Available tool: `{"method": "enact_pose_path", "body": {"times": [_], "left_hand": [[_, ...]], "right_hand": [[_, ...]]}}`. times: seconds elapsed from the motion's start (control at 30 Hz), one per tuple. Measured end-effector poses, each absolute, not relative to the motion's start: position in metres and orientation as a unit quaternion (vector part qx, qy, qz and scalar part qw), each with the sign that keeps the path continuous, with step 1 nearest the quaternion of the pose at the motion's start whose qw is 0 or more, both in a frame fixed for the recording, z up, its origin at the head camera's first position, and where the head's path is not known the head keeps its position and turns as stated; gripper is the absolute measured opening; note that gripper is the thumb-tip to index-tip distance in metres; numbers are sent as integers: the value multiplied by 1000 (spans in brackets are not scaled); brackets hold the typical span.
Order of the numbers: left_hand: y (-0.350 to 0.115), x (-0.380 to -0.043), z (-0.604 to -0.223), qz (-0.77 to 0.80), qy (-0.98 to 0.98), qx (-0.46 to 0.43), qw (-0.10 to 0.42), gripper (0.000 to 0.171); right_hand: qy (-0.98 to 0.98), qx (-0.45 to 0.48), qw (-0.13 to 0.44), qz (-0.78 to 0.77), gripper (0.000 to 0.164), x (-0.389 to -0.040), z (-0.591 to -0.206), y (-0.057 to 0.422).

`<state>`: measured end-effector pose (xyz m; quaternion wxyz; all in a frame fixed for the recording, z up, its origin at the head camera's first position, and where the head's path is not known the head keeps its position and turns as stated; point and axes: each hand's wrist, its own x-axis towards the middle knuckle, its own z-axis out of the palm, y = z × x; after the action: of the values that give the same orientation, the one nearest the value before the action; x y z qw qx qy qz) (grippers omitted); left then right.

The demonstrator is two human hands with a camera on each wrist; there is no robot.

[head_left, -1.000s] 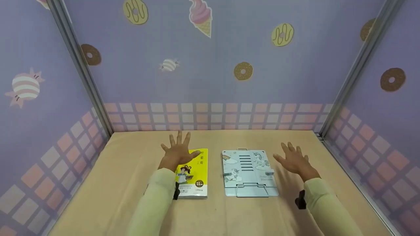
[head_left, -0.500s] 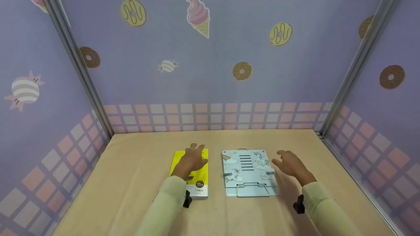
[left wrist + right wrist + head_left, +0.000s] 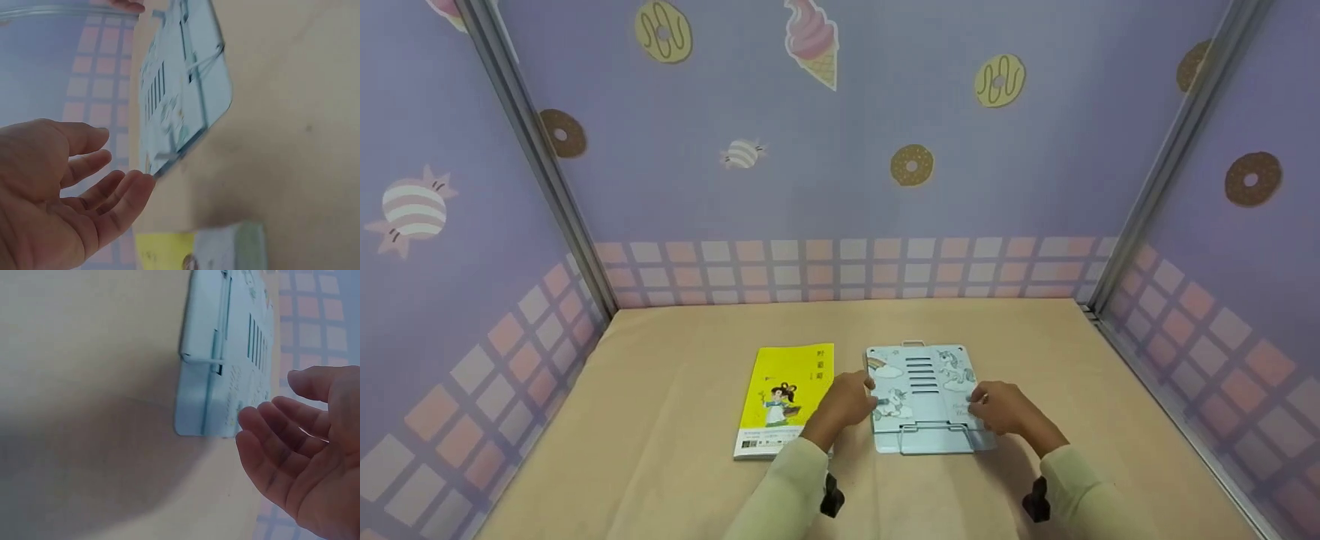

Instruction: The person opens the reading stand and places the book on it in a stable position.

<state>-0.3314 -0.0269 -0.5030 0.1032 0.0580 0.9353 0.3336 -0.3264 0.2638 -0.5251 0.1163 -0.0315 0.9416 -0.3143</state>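
Note:
A pale blue metal book stand [image 3: 924, 409] printed with unicorns lies folded flat on the table. Slots run down its middle and a wire support crosses its lower part. At its left edge is my left hand [image 3: 846, 401], fingers loosely bent; in the left wrist view the fingertips [image 3: 143, 183] reach the stand's side. My right hand [image 3: 1003, 407] is at the opposite edge with thumb and fingers apart, as the right wrist view shows. Whether either hand touches the stand, I cannot tell. Left of the stand lies a yellow book [image 3: 784, 375], partly behind my left hand.
A beige cloth covers the table [image 3: 690, 390]. Patterned purple panels [image 3: 840, 195] enclose the back and both sides, with metal posts [image 3: 551, 180] at the corners. Dark wrist cameras [image 3: 831, 495] hang below both sleeves.
My left hand has moved right and toward me, off the book to the stand's left edge. My right hand has come lower and left to its right edge. Fingers on both have bent.

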Motion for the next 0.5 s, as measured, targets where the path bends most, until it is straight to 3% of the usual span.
{"method": "enact_pose_path", "body": {"times": [0.5], "left_hand": [[5, -317, -530, 388, 907, 36, 160, 21]], "right_hand": [[940, -2, 157, -303, 16, -315, -544, 249]]}}
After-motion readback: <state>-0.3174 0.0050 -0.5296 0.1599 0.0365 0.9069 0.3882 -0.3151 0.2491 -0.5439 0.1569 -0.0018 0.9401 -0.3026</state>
